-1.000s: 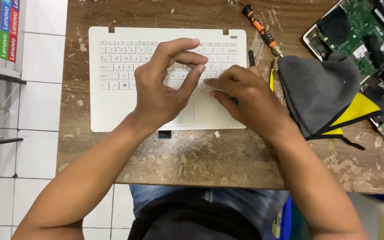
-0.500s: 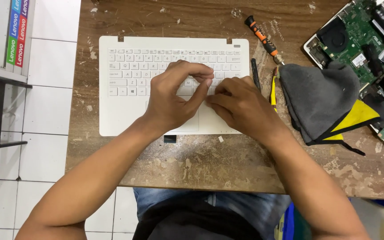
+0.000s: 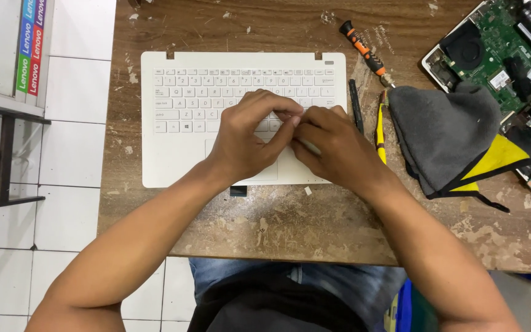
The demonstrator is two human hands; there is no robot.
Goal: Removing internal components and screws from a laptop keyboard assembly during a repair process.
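Observation:
A white laptop keyboard panel lies flat on the worn wooden table. Both of my hands are over its lower right keys, fingertips meeting. My left hand is curled, with thumb and forefinger pinched together at a key; what is between them is hidden. My right hand presses in from the right and grips a thin pale tool, of which only a short piece shows under the fingers.
Right of the keyboard lie a black pen-like tool, a yellow tool and an orange-handled screwdriver. A grey and yellow cloth rests beside an opened laptop with a green circuit board. White floor tiles lie left.
My left fingers have curled from a spread reach into a tight pinch. Both hands have closed together over the lower right keys. The view has shifted slightly.

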